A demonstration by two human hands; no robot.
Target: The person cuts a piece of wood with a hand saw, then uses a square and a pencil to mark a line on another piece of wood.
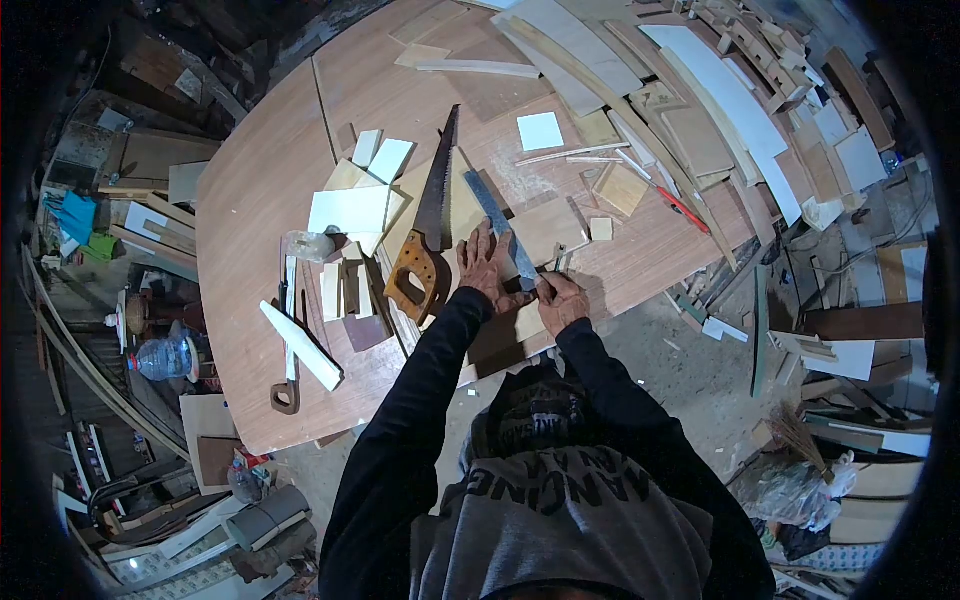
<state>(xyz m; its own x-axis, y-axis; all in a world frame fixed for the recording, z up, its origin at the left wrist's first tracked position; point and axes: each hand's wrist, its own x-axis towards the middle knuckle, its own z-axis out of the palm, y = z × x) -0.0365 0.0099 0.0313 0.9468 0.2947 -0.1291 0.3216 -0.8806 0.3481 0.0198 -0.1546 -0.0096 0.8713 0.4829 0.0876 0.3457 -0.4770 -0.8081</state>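
My left hand (483,268) lies with its fingers spread, pressing on a blue-grey metal straightedge (486,203) that runs diagonally over pale wood pieces. My right hand (563,301) is closed at the near end of the straightedge; a small thin thing pokes up by its fingers, too small to name. Just left of my left hand rests a handsaw (410,276) with a wooden handle, its dark blade pointing away. A flat wood board (548,232) lies right of the straightedge, with a small light block (601,229) beside it.
White and wooden offcuts (349,210) and a clear jar (310,246) lie at left, near a second saw (285,399). A red-handled tool (683,210) lies at right. Long strips (715,95) line the table's (250,330) far right. Scrap wood and a water bottle (160,358) stand around it.
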